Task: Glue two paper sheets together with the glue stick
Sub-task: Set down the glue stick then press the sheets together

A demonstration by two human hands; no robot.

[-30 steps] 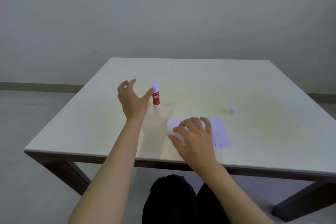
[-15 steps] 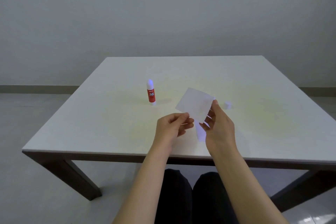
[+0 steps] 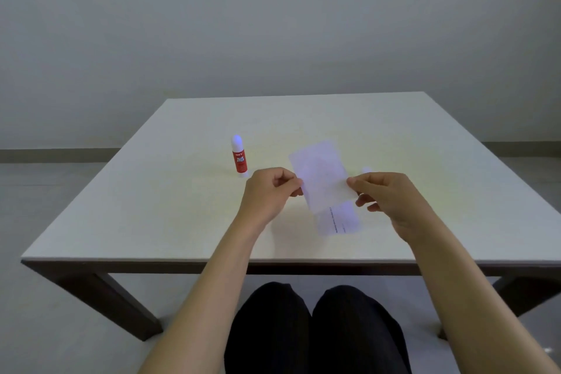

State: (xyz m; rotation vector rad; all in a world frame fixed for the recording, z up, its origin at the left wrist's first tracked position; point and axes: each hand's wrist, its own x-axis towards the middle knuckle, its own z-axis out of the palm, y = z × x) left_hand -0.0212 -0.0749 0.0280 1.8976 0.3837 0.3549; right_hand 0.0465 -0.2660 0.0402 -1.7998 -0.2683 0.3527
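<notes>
A small white paper sheet (image 3: 320,174) is held up above the table, tilted. My left hand (image 3: 270,191) pinches its left edge and my right hand (image 3: 385,193) pinches its right edge. A second sheet (image 3: 341,220) with a line of print lies flat on the table just below the held one, partly hidden by it. The red glue stick (image 3: 239,158) stands upright and uncapped, its white tip up, left of my left hand. Its white cap (image 3: 366,169) peeks out just above my right hand.
The white table (image 3: 151,206) has dark legs and its near edge runs just in front of my forearms. My knees in dark trousers (image 3: 312,328) are under it. A plain wall stands behind.
My left hand let go of the standing glue stick and came over to the paper. Both hands lifted one sheet off the table and turned it, now gripping it by opposite edges.
</notes>
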